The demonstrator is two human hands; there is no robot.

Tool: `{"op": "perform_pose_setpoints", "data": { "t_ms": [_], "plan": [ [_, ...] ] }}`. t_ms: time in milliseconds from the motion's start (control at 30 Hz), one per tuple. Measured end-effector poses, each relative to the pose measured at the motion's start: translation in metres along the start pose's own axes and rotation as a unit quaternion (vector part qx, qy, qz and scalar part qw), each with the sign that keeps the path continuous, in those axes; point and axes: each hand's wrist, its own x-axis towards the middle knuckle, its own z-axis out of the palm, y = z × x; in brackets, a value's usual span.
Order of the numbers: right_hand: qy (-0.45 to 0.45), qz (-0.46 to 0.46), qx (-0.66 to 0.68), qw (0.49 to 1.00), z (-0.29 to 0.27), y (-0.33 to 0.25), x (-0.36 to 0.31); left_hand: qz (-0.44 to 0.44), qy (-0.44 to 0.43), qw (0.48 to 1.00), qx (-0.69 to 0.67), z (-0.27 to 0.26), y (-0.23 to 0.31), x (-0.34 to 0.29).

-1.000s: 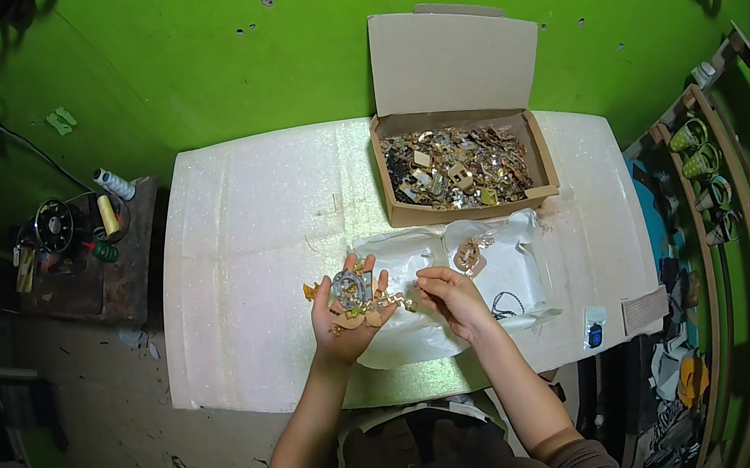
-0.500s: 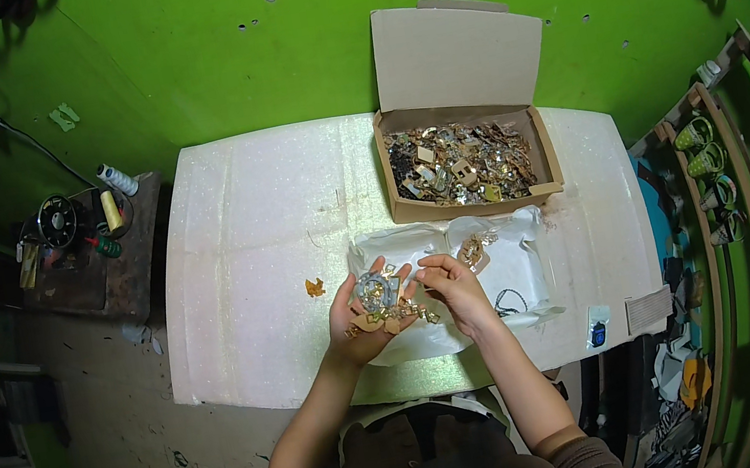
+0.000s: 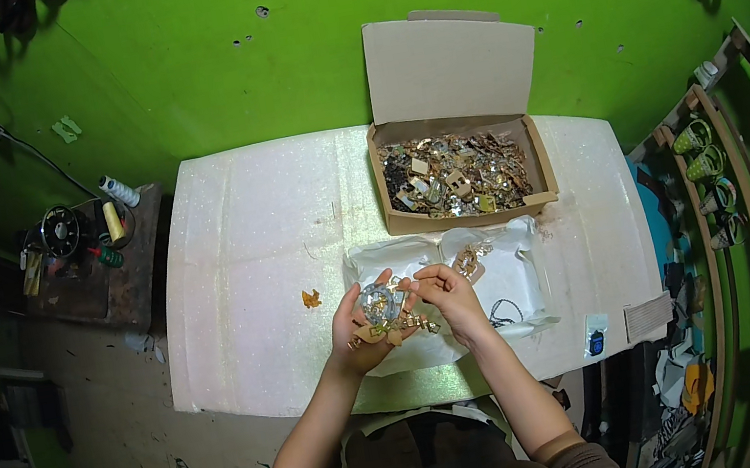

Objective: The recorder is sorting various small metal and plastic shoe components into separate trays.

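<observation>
Okay, left hand (image 3: 348, 336) palm-up, loosely cupped under a pile of trinkets (image 3: 381, 306) over the left white tray (image 3: 388, 254) — right hand (image 3: 451, 300) fingertips bunched at the pile's edge, can't tell if gripping one. Orange piece (image 3: 310, 298) on table (image 3: 240, 257) — box (image 3: 466, 216) behind tray.

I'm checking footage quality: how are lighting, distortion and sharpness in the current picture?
Head view: fisheye curves the edges of the glittery white table covering; head view: black corners, greenish sheen along the covering's near edge; head view: small gold-and-grey pieces in the left hand hard to separate.
</observation>
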Motion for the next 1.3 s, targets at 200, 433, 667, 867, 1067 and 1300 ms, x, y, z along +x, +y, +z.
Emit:
{"op": "perform_pose_setpoints", "data": {
  "t_ms": [200, 433, 667, 867, 1067, 1300],
  "plan": [
    [-0.006, -0.019, -0.002, 1.000, 0.002, -0.008, -0.004, 0.010, 0.013, 1.000, -0.026, 0.004, -0.006, 0.001],
    [0.007, -0.014, -0.021, 1.000, -0.007, 0.000, -0.001, 0.016, 0.001, 0.998, -0.059, 0.000, -0.010, 0.003],
    [0.014, -0.017, -0.034, 0.999, -0.012, 0.000, 0.001, 0.018, -0.008, 0.998, -0.056, 0.001, -0.009, 0.004],
    [-0.069, 0.031, -0.130, 0.989, -0.005, -0.018, 0.000, 0.024, -0.001, 1.000, -0.005, -0.007, -0.008, 0.004],
    [-0.056, 0.061, -0.164, 0.983, -0.008, -0.017, 0.005, 0.027, 0.008, 1.000, 0.001, -0.001, -0.009, 0.000],
    [-0.025, 0.019, -0.133, 0.991, -0.011, -0.011, 0.010, 0.040, 0.013, 0.999, -0.013, -0.006, -0.004, -0.005]
  ]
}}
